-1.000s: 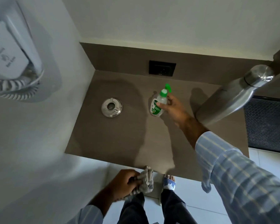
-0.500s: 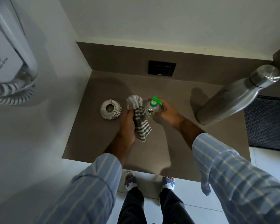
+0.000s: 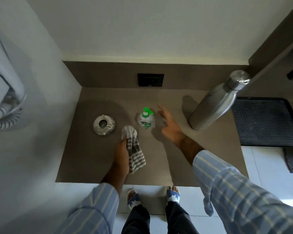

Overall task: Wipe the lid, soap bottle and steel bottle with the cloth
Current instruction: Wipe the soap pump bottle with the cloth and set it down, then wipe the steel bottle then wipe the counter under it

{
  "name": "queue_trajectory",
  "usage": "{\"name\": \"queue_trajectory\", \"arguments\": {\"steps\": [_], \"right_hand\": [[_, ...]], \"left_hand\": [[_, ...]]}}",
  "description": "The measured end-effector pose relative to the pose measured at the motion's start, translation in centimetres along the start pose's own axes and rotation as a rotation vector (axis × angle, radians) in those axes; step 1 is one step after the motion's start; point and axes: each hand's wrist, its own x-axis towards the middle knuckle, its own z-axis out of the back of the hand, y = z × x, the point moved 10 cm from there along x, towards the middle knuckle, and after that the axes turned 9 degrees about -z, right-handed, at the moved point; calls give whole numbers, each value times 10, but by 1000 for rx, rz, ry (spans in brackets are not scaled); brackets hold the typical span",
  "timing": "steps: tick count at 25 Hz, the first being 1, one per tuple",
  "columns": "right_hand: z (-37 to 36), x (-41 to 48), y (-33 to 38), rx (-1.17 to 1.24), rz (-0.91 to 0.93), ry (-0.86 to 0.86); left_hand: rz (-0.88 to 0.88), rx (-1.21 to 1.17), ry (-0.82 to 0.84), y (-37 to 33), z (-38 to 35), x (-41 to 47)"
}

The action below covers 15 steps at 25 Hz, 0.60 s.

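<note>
A: Entry, head view. Left hand (image 3: 121,152) clenched around the striped cloth (image 3: 134,150); one end bunches above the fist, the rest hangs toward the brown counter (image 3: 95,157). Right hand (image 3: 170,127) empty, fingers spread, just right of the pump soap bottle (image 3: 145,120) and not touching it.

B: Positions of the three items?

A: Soap bottle upright mid-counter, green pump on top. Steel lid (image 3: 103,125) lies flat to its left, near but apart. Steel bottle (image 3: 216,102) stands well to the right by the counter's edge, next to a dark ribbed tray (image 3: 264,122). The wide lens makes it look tilted; I judge it upright.

B: Stage?

A: Cannot tell from surfaces which items are wiped. The cloth sits between lid and soap bottle, touching neither.

B: Risks?

A: 1. The soap bottle is light and unsupported: a sideways wipe with no steadying hand could topple it or slide it into the lid. 2. Pressure on the pump head could dispense soap onto the cloth and smear the rest. 3. The steel bottle is tall and narrow; a reaching sleeve (image 3: 227,179) or a one-handed wipe high up could knock it over.
</note>
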Motion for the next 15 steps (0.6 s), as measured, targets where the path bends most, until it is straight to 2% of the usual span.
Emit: {"name": "queue_trajectory", "arguments": {"steps": [4, 6, 9, 11, 15], "right_hand": [[78, -73, -13, -127, 145, -414], [132, -120, 9, -26, 238, -617], [216, -150, 47, 178, 406, -880], [245, -129, 66, 162, 373, -901], [239, -73, 54, 257, 212, -666]], "left_hand": [[16, 40, 250, 6, -66, -44], [-91, 70, 312, -30, -117, -55], [-320, -40, 290, -106, -185, -67], [-470, -51, 227, -155, -220, -77], [-648, 152, 185, -185, -280, -88]]}}
